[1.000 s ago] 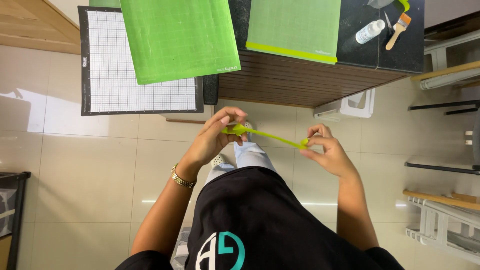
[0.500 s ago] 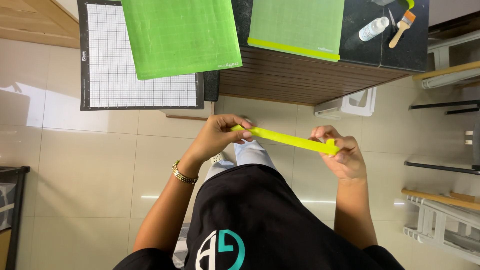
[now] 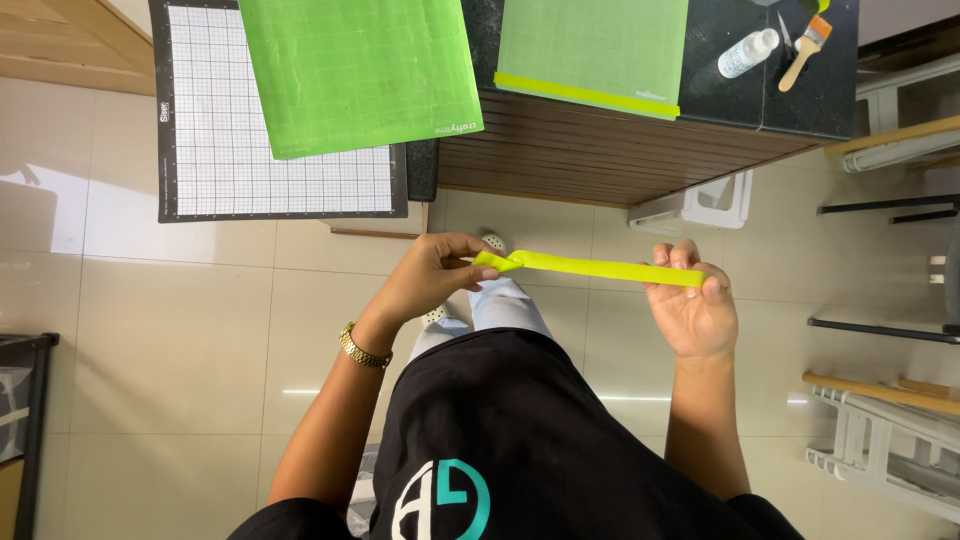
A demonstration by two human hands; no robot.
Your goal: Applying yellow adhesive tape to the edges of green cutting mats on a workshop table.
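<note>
A yellow-green strip (image 3: 590, 267) stretches level between my two hands above the floor. My left hand (image 3: 430, 275), with a gold watch on the wrist, pinches its left end, where the strip is creased. My right hand (image 3: 692, 305) holds the right end between thumb and fingers, palm up. Ahead on the wooden table (image 3: 600, 160) lie a bright green cutting mat (image 3: 360, 70) and a paler green mat (image 3: 595, 50) with a yellow-green band along its near edge.
A black-framed white grid mat (image 3: 230, 150) lies under the bright green one, overhanging the table edge. A small clear bottle (image 3: 747, 52) and a brush (image 3: 805, 45) sit at the table's far right. A white stool (image 3: 695, 205) and racks (image 3: 890, 330) stand on the right.
The strip was twisted and thin between my hands; my hands have moved apart and it is now flatter, pulled straight and level.
</note>
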